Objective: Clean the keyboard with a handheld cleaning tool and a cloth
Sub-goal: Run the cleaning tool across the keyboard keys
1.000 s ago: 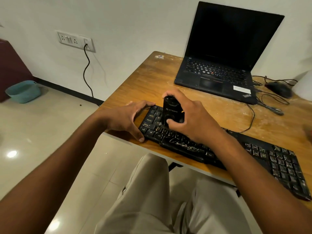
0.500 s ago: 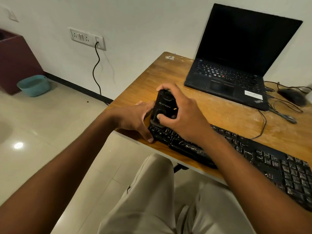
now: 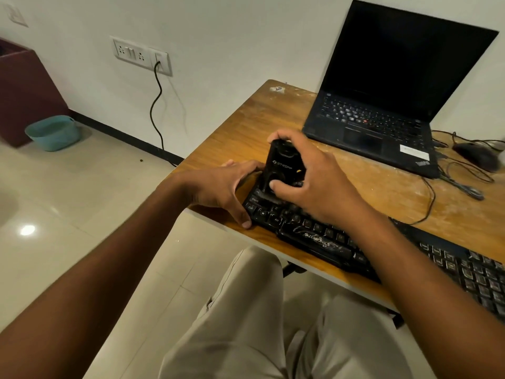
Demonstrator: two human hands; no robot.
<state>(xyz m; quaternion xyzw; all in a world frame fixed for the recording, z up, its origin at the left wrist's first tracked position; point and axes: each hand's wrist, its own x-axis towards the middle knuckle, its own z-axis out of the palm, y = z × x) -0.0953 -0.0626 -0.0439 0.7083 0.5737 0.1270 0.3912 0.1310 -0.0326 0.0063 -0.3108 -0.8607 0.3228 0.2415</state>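
1. Keyboard [image 3: 322, 239]: black, lying slantwise along the near edge of the wooden table [image 3: 273, 124], running from the left corner toward 4 o'clock.
2. Standing on its left-end keys is a black handheld cleaning tool [image 3: 282, 166], leaning slightly toward 1 o'clock.
3. Gripping that tool is the right hand [image 3: 314, 181]: fingers are curling over its top and far side, and the thumb is pressing its lower front.
4. At 9 o'clock of the tool, the left hand [image 3: 218, 187] is bracing the keyboard's left end, fingers spread fairly straight along the far corner, thumb touching the near corner; it is clasping nothing.
5. Toward 1 o'clock an open black laptop [image 3: 382, 113] is sitting with a dark screen; a mouse [image 3: 475, 155] and cables are lying at 3 o'clock of it.
6. On the floor at 10 o'clock a teal basket [image 3: 53, 132] is sitting by the wall, beneath a socket panel [image 3: 140, 55].
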